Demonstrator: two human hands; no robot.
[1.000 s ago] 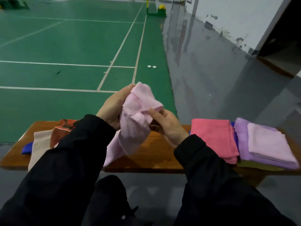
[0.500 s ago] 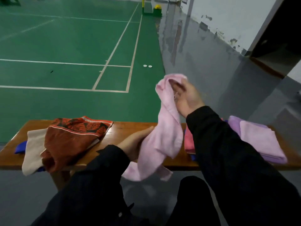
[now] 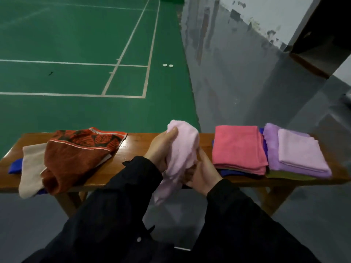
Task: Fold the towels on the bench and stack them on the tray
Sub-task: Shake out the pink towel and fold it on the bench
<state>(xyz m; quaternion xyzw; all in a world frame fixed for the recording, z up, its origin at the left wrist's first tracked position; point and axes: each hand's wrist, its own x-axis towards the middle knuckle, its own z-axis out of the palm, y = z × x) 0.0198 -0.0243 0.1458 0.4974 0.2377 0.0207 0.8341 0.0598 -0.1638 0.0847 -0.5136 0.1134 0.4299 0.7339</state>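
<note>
Pale pink towel point(image 3: 183, 149), bunched, gripped by left hand point(image 3: 161, 150) at top and right hand point(image 3: 202, 172) lower, above wooden bench point(image 3: 133, 149); unfolded rust patterned towel point(image 3: 76, 158) and beige towel point(image 3: 30, 173) left, folded pink towel point(image 3: 238, 149) and lilac stack point(image 3: 296, 154) right.

bench point(image 3: 133, 147) | left: loose towels point(image 3: 76, 160) | right: folded towels point(image 3: 239, 149)

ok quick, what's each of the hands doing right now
Left hand: grips the upper part of the pale pink towel.
Right hand: holds the same towel lower down.
</note>
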